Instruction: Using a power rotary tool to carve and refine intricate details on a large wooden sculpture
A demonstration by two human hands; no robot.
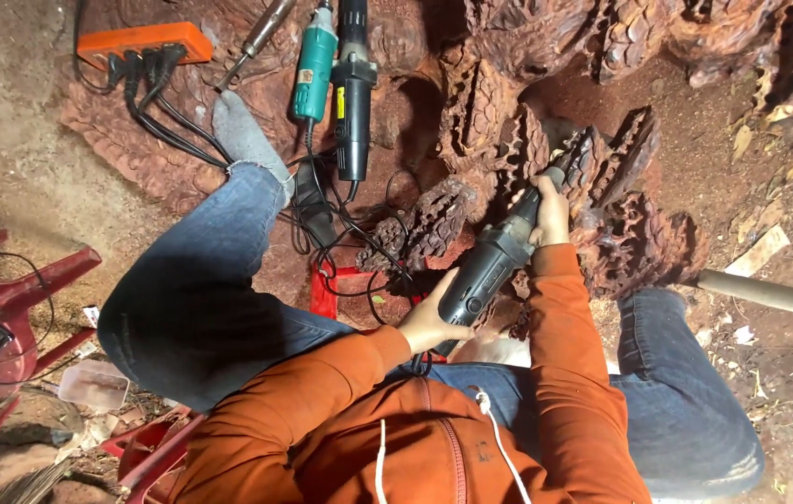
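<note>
**Two hands on a grinder at a carved wood block**

Head view. Around the work: an orange power strip [144, 41] with black cables [168, 121], a teal power tool [313, 63] beside a black power tool [352, 103], and a metal rod [256, 39], all lying on the reddish wood. A red plastic stool [14, 299] stands at left; a grey pipe [770, 295] lies at right. The left hand [431, 322] is closed round the rear of a dark grinder [499, 257]; the right hand [550, 213] grips its slim neck, orange sleeves extended. The tip meets the rough, deeply ridged carving [602, 177], between the knees.
</note>
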